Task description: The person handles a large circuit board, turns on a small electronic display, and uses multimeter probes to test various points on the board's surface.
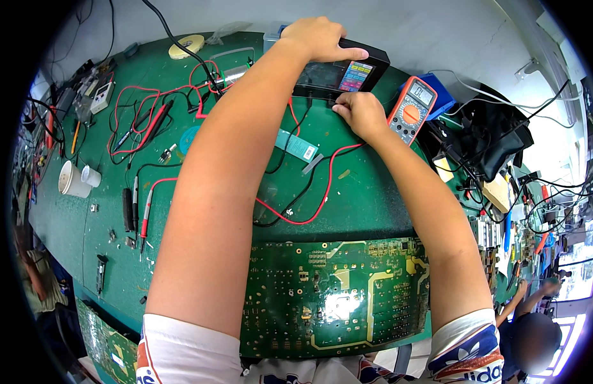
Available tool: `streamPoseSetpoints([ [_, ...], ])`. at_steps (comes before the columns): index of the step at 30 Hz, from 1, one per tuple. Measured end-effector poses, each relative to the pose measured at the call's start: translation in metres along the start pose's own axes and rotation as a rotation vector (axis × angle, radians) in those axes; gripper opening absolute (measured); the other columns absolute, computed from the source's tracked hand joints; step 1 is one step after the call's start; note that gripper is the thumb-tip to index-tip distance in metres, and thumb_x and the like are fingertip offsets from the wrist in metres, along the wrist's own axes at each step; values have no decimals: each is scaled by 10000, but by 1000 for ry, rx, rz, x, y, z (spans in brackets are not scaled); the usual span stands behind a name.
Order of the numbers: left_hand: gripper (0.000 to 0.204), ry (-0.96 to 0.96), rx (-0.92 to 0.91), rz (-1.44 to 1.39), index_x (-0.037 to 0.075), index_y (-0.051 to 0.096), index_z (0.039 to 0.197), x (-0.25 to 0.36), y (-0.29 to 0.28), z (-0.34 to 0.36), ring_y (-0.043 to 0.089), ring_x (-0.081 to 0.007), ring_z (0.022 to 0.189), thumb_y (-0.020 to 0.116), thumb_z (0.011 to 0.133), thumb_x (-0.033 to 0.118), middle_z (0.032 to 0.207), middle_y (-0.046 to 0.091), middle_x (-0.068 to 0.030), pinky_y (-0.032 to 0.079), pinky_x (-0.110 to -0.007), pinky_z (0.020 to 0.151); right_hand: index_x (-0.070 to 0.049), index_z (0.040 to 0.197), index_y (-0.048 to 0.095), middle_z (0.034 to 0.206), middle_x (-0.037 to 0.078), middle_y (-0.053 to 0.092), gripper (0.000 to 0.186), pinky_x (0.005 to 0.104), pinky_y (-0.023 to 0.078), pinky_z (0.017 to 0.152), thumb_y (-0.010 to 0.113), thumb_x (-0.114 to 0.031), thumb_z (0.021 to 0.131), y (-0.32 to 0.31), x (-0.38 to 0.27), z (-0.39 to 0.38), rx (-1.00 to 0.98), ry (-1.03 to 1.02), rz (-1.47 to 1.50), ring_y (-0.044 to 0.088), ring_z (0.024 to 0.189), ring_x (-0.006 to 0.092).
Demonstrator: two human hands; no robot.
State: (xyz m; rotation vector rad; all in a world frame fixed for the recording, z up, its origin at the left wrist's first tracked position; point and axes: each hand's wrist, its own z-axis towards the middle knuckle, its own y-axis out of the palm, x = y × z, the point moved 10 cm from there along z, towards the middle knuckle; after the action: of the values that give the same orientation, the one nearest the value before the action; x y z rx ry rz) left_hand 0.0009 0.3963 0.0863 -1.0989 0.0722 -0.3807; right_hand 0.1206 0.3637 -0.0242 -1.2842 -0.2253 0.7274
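Both hands on the boxy black meter [340, 72] — left hand [319, 38] clasps its top, right hand [359, 112] pinches a front plug.

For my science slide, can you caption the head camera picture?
Left hand steadies a black bench meter while right hand touches its front, above a green circuit board.

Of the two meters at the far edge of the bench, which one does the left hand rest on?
The left hand rests on the black box-shaped meter with the coloured screen. The orange handheld multimeter lies untouched beside the right hand.
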Motion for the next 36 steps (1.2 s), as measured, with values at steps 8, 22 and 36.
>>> streamPoseSetpoints([
  [8, 915, 7, 3, 6, 74, 753, 1074, 0, 0, 0, 699, -373, 914, 480, 751, 885, 928, 723, -209, 554, -464, 843, -91, 948, 761, 852, 159, 722, 206, 449, 551, 771, 726, -263, 842, -2, -6, 2, -26, -21, 2, 692, 835, 348],
  [22, 927, -6, -10, -15, 73, 746, 1099, 0, 1, 0, 695, -374, 943, 479, 747, 888, 961, 723, -211, 550, -466, 855, -106, 943, 767, 850, 156, 727, 185, 446, 557, 759, 734, -257, 842, -1, -2, 5, -51, 5, 1, 702, 822, 335],
  [36, 931, 8, 15, 0, 62, 750, 1088, 0, -1, 0, 698, -376, 928, 492, 742, 886, 942, 724, -215, 551, -468, 846, -67, 860, 688, 778, 109, 710, 319, 423, 475, 721, 796, -354, 772, -17, -26, 2, 91, -79, -208, 680, 758, 304],
])
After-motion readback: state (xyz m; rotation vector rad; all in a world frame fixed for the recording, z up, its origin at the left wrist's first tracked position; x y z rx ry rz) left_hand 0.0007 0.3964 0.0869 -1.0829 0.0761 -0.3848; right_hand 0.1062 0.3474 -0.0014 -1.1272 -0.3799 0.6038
